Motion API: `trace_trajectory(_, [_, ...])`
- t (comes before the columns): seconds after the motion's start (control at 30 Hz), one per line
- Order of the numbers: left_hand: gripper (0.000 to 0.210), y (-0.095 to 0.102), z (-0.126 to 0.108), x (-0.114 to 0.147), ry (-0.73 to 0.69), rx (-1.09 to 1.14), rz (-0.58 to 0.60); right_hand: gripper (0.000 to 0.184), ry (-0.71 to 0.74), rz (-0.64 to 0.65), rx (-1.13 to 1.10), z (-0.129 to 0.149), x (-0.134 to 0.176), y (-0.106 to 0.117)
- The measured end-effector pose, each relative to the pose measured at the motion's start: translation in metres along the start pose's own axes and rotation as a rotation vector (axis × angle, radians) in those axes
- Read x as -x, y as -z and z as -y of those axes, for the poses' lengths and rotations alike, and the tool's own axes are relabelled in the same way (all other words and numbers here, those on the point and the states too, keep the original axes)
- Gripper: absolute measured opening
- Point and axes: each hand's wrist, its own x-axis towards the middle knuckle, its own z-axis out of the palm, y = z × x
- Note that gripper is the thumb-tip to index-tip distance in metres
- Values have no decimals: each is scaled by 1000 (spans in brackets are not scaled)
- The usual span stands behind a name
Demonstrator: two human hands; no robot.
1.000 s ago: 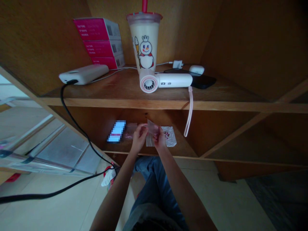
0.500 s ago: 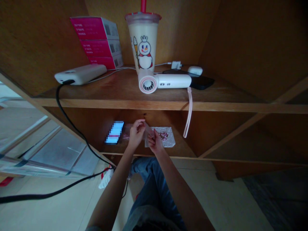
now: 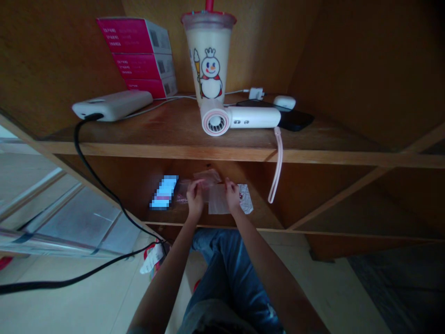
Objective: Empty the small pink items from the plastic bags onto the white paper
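Note:
On the lower shelf my right hand (image 3: 232, 197) is closed, pinching the edge of a small clear plastic bag (image 3: 218, 200). My left hand (image 3: 195, 198) is closed too, with its slightly blurred fingertips at the bag's other side. Behind them lies another crumpled clear bag (image 3: 210, 175). A crinkled silvery sheet (image 3: 246, 200) pokes out to the right of my right hand, which hides most of the small pink and dark pieces on it. Left of my left hand is a clear bag with pinkish bits (image 3: 181, 198).
A lit phone (image 3: 164, 192) lies at the lower shelf's left. Above stand a lidded drink cup (image 3: 210, 65), a white handheld fan (image 3: 255, 117) with a hanging strap (image 3: 276, 171), pink boxes (image 3: 130, 37) and a white power bank (image 3: 113, 105). A black cable (image 3: 99, 174) drops down the left side.
My hands have moved apart, the right one slightly rightward over the silvery sheet. The clear plastic held between them now spreads flatter and lower, and a crumpled bag shows behind.

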Motion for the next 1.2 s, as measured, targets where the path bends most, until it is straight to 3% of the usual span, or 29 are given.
trace_trajectory(0.1, [24, -7, 18, 10, -11, -95, -15, 43, 224, 72, 390, -6, -11, 0])
trace_trajectory(0.2, [25, -11, 31, 17, -8, -133, 36, 44, 278, 110, 600, -13, -16, -2])
trace_trajectory(0.53, [46, -16, 46, 18, 50, -246, 152, 41, 348, 75, 918, -26, -11, -8])
trace_trajectory(0.77, [47, -17, 41, 19, 43, -332, 245, 42, 289, 50, 942, -10, -8, -6])
trace_trajectory(0.9, [50, -18, 43, 19, 69, -401, 298, 46, 195, 12, 907, 17, -8, 20])
trace_trajectory(1.03, [50, -17, 41, 19, 47, -451, 332, 38, -43, -44, 1149, 35, -8, 71])
trace_trajectory(1.13, [51, -17, 32, 22, -70, -471, 392, 35, -199, 44, 1320, 36, -5, 99])
trace_trajectory(1.2, [63, -20, 24, 27, -187, -536, 505, 34, -219, 74, 1373, 32, -2, 105])
